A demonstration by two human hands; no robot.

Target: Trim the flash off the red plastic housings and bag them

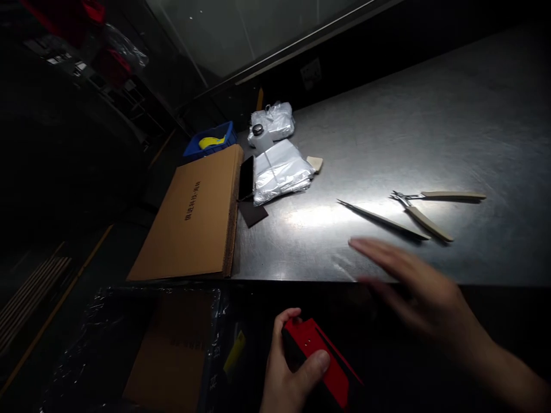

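Low in the frame, the left hand (286, 367) grips a red block (321, 358) off the worktop (430, 115), while the right hand (413, 287), fingers spread and empty, hovers just below the tweezers (381, 219) and cutters (426, 209).

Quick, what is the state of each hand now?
Left hand: closed around flat red plastic device.
Right hand: open, empty, blurred above steel table edge.

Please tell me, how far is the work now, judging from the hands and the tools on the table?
Early, it seems. Done: tweezers and cutting pliers lie ready on the metal table. In hand: the left hand grips a red part; the right hand, blurred and empty, reaches over the table edge near the tweezers. Left: no tool is picked up yet.
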